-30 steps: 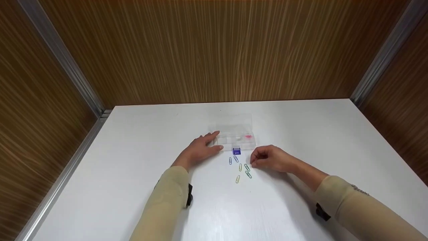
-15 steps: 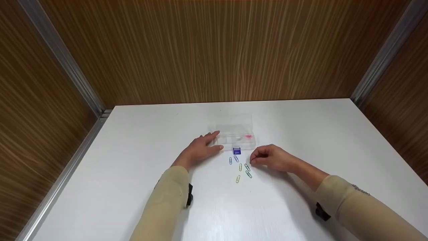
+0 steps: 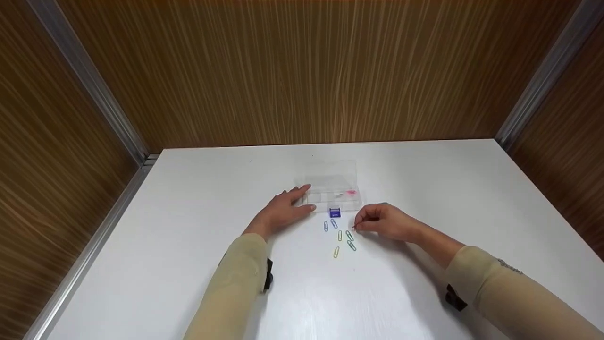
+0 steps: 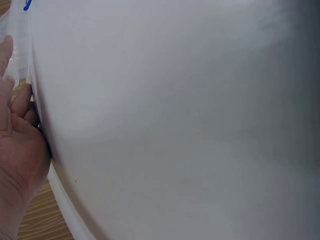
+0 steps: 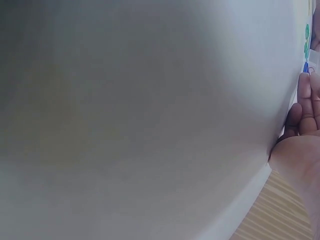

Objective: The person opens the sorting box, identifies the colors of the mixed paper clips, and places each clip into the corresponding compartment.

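Observation:
A clear plastic box with compartments lies on the white table, its transparent lid folded back. My left hand rests at the box's left end, fingers spread and fairly straight, thumb at the front edge. Something pink lies in the box's back right compartment. Just right of the loose clips, my right hand pinches a small red paper clip between thumb and forefinger. In front of the box lie blue paper clips, yellow paper clips and green paper clips.
A purple-blue latch or label sits at the box's front edge. Behind my right hand a small bluish thing peeks out, mostly hidden. Wood-grain panels stand around the white table at the back and sides.
My right hand has shifted very slightly, and a reddish tip now shows at its fingertips. A bluish edge has come into view behind it. The left hand stays put.

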Available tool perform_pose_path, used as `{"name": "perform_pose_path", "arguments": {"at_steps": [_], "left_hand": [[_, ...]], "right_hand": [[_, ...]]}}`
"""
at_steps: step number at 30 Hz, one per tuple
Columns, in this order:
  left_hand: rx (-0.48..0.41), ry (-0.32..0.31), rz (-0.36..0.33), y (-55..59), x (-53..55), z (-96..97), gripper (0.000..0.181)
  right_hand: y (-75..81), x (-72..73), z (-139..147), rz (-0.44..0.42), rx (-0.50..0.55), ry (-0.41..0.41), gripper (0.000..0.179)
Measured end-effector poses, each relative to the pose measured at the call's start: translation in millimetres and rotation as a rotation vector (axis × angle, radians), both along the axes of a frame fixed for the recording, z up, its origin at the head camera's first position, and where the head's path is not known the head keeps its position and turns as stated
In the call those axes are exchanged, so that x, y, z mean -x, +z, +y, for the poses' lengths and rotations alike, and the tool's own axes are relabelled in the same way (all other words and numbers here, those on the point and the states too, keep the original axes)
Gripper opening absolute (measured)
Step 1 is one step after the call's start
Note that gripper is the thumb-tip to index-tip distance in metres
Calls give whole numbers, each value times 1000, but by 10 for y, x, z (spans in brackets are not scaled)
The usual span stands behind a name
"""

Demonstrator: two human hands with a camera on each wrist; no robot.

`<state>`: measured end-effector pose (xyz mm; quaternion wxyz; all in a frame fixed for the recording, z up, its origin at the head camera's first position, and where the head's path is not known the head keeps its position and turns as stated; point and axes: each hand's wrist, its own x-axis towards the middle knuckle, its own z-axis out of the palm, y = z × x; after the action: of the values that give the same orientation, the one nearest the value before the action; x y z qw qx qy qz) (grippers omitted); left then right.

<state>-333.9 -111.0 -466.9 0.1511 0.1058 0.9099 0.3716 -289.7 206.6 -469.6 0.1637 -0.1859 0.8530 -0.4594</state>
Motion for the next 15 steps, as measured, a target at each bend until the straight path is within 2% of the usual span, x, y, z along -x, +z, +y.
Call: {"name": "perform_pose_path", "arguments": {"at_steps": [8,15], "left_hand": [[8,12,-9,-20,0,-9,70],[21,1,4,-54,-20,-23,70]], "right_hand": [[-2,39,-18,-25,-24,-17,9],[-33,45,0,-22,42,-28,10]]}}
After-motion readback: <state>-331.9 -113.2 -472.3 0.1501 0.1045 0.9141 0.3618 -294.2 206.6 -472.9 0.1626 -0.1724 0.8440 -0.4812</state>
